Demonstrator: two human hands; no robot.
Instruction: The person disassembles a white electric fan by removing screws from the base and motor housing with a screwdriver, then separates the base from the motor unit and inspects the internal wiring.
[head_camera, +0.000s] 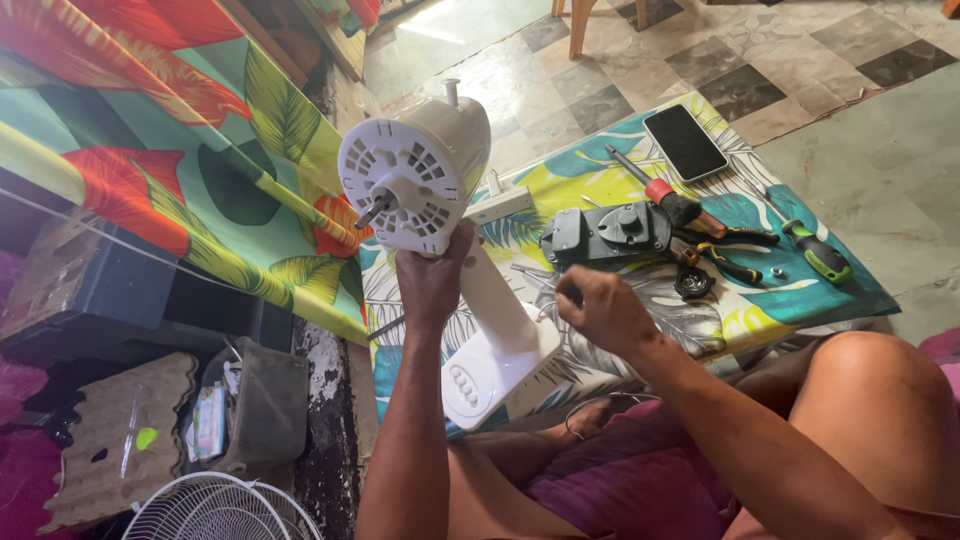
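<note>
White fan motor housing (415, 180) is held up by the left hand (432, 285), grip closed around its neck; base (495, 360) rests on the leaf-print cloth (800, 290). Right hand (600, 310) is pinched on something small just right of the housing, what exactly cannot be told. Risks: housing tips if the one-hand grip slips; protruding shaft (372, 212) could get knocked. Grey cover (605, 232), screwdrivers (815, 250), pliers (725, 250), phone (684, 141) crowd the cloth right of housing; little free room, cloth edge close.
</note>
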